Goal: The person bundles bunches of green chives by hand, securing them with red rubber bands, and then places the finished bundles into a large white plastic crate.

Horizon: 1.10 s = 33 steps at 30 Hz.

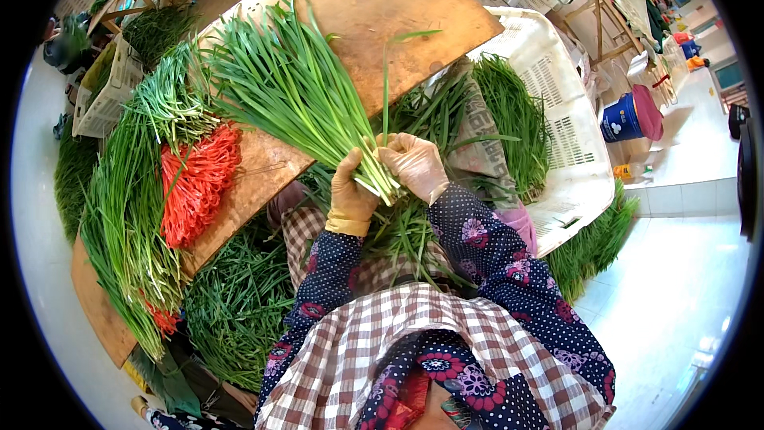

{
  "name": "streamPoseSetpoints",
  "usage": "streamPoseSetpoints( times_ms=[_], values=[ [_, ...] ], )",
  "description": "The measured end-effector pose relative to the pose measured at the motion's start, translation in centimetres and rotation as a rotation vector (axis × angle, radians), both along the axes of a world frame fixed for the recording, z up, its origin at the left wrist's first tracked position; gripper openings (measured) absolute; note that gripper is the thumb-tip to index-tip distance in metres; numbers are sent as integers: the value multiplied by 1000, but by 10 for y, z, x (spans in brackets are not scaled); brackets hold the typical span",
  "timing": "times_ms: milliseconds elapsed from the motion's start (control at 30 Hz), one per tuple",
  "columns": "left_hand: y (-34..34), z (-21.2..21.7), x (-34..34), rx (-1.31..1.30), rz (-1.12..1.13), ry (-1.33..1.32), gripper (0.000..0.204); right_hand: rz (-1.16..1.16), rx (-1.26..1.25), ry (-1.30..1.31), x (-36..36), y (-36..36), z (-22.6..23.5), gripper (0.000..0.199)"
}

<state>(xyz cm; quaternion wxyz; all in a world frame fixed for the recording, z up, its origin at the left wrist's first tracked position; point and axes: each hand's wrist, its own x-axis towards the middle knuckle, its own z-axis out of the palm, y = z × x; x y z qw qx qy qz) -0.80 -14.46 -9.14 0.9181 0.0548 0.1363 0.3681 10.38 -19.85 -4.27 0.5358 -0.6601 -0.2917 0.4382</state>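
Observation:
My gloved left hand [352, 195] is closed around the pale stem ends of a bunch of garlic chives [294, 84]. Its long green leaves fan out to the upper left across a wooden board [406, 0]. Right beside it, my gloved right hand [415, 166] pinches a single chive leaf [386, 91], which stands up from the fingers and bends over at its tip. The fingers of this hand are close against the stem ends of the bunch. A pile of red ties [199, 183] lies on the board to the left.
More chives [131, 215] are heaped along the board's left side. Loose leaves [239, 302] lie below the board, by my lap. To the right, a white plastic crate [569, 111] holds chives and a sack [481, 139]. A blue bucket [621, 121] stands farther right on the floor.

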Motion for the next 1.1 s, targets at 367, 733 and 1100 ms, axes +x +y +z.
streamPoseSetpoints(
  times_ms=[367,733,1100],
  values=[
    [3,14,-2,-79,23,-143,18,-318,419,-160,23,-35,9,9],
    [3,14,-8,20,25,-107,29,126,-151,11,15,-41,27,26],
    [3,10,-6,-60,6,2,25,178,246,-328,8,-21,-3,18]
  ],
)
